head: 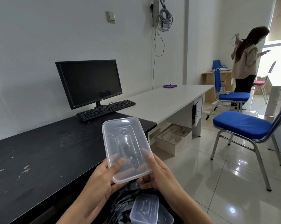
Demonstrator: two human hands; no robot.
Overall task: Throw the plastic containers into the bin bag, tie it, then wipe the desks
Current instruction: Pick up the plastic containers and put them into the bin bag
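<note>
A clear plastic container [127,143] is held in the air in front of the person, tilted with its far end raised over the near corner of the black surface [39,159]. Both hands grip its near end: the left hand [101,180] has its thumb pressed on the upper face and its fingers [127,171] curled beneath, showing through the plastic, while the right hand [159,172] has its thumb along the right rim and its fingers curled under the bottom edge. Just below the hands the black bin bag [120,202] gapes open, and a second container [144,209] with script lettering lies in it. The black surface is scuffed with pale marks; at its far end stand a dark monitor [89,83] and a black keyboard [106,109]. A white surface [165,97] adjoins it beyond, with a purple cloth [170,86] lying near the wall and a cardboard box [170,138] on the floor beneath. Two blue chairs [243,125] stand on the tiled floor to the right, and a person [244,62] stands at the far end of the room holding a phone
</note>
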